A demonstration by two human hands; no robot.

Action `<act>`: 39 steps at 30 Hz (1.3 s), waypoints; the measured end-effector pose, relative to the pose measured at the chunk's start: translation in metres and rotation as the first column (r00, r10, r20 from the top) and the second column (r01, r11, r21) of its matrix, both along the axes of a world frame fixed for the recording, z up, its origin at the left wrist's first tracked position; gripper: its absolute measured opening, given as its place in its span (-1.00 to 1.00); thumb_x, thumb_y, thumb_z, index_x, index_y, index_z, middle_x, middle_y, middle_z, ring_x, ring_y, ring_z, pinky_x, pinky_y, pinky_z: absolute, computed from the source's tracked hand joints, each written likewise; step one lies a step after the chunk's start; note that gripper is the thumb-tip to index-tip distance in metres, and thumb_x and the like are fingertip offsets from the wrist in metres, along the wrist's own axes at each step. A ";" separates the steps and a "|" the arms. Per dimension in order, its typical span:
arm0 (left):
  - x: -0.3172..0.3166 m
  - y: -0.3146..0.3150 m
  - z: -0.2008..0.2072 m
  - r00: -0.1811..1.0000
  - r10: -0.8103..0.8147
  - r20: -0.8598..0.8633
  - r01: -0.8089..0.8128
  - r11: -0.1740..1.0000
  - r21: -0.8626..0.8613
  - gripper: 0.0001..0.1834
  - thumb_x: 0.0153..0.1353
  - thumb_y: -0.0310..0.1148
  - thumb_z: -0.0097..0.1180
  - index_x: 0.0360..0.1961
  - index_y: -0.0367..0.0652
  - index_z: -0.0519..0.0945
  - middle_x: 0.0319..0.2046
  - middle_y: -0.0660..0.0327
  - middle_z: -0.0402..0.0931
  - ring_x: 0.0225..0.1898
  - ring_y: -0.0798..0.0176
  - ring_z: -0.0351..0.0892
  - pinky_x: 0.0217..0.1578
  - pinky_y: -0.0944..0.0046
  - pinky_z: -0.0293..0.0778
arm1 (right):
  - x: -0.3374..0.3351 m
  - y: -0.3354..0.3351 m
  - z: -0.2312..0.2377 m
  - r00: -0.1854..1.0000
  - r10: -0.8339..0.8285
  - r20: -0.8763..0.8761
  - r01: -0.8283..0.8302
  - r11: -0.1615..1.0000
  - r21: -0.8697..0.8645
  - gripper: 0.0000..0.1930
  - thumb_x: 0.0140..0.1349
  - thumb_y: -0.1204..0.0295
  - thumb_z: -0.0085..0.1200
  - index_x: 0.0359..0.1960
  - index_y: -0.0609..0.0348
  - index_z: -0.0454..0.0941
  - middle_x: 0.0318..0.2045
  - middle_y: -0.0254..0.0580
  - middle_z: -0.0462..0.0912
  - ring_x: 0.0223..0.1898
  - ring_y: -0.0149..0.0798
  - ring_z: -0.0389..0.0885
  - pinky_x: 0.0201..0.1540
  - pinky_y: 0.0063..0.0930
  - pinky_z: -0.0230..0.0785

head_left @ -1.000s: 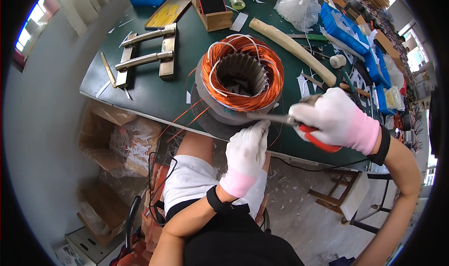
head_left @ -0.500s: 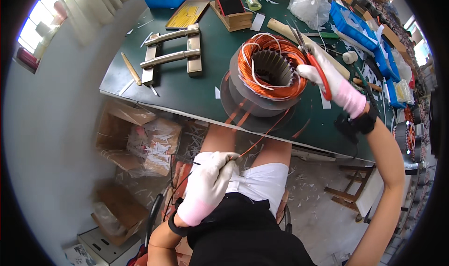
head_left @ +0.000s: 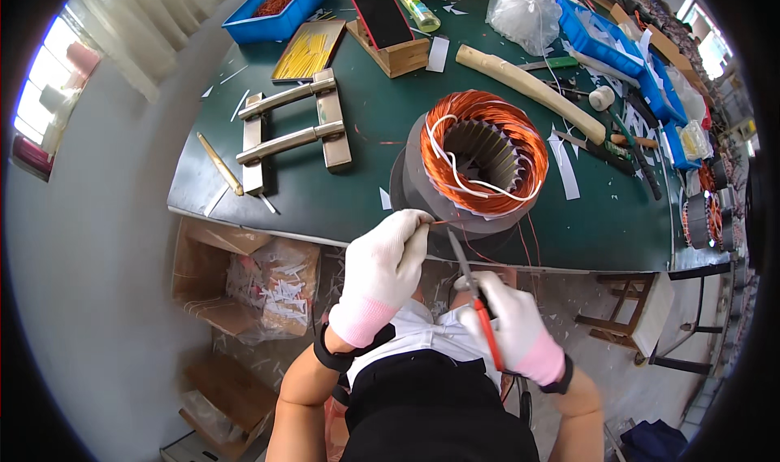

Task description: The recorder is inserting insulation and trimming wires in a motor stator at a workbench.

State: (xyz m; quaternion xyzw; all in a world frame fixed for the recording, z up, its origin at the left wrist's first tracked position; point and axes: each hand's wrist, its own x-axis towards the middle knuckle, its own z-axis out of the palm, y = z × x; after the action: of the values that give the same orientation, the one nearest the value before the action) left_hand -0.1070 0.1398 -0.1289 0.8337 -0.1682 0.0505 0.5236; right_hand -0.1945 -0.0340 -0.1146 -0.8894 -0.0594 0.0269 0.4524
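Observation:
A motor stator (head_left: pixel 414 165) with orange copper windings (head_left: pixel 532 141) and white cord lies on the table near its front edge, bore facing up. Thin copper wires hang from its near side over the edge. My left hand (head_left: pixel 382 259), in a white glove with a pink cuff, pinches copper wire (head_left: pixel 441 221) just in front of the stator. To its right, my gloved right hand (head_left: pixel 512 320) grips red-handled scissors (head_left: pixel 485 325), their blades pointing up toward the wires. Whether the blades are apart is hard to make out.
On the green table (head_left: pixel 374 96) lie a metal handle frame (head_left: pixel 292 141), a wooden stick (head_left: pixel 219 165), a wooden mallet (head_left: pixel 532 92) and a phone on a wooden stand (head_left: pixel 398 56). Blue bins (head_left: pixel 280 11) stand at the back. Below left is a cardboard box (head_left: pixel 203 259) with paper scraps.
My right hand has brought the scissors from the stator's far right side down in front of it. My left hand has moved up and right, close to the stator, still pinching copper wire.

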 end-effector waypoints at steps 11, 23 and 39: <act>-0.006 0.000 0.001 1.000 0.010 0.008 -0.010 0.999 -0.030 -0.87 0.22 -0.59 0.01 -0.23 -0.34 0.56 -0.46 -0.05 0.54 -0.44 0.04 0.60 -0.33 0.31 0.48 | 0.027 0.022 -0.030 0.982 -0.071 0.174 0.075 0.997 -0.018 -0.82 0.14 0.46 0.19 -0.27 0.23 0.48 -0.60 -0.01 0.54 -0.55 0.01 0.62 -0.49 -0.29 0.42; 0.082 0.020 -0.012 0.943 0.148 0.297 -0.159 0.987 0.012 -0.89 0.28 -0.48 -0.03 -0.30 -0.29 0.52 -0.44 -0.01 0.53 -0.36 -0.08 0.54 -0.28 0.17 0.46 | 0.100 -0.067 0.084 0.899 0.180 0.400 -0.059 0.953 -0.296 -0.46 0.04 0.74 0.00 0.12 0.13 0.51 -0.17 -0.20 0.66 -0.44 -0.48 0.46 -0.27 -0.58 0.40; -0.032 -0.028 -0.009 0.976 0.156 -0.152 -0.181 0.968 -0.172 -0.82 0.27 -0.51 0.06 -0.11 -0.25 0.57 -0.48 0.06 0.57 -0.50 0.16 0.60 -0.40 0.29 0.49 | 0.057 -0.043 0.083 0.976 0.189 -0.112 -0.200 0.975 -0.094 -0.67 0.02 0.49 0.23 -0.14 0.28 0.53 -0.42 -0.17 0.58 -0.41 -0.40 0.58 -0.30 -0.52 0.42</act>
State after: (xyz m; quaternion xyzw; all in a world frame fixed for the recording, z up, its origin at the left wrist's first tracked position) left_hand -0.1395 0.1115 -0.1381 0.7943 -0.0547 0.0527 0.6027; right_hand -0.1375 -0.0771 -0.0313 -0.8994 -0.1214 0.1197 0.4025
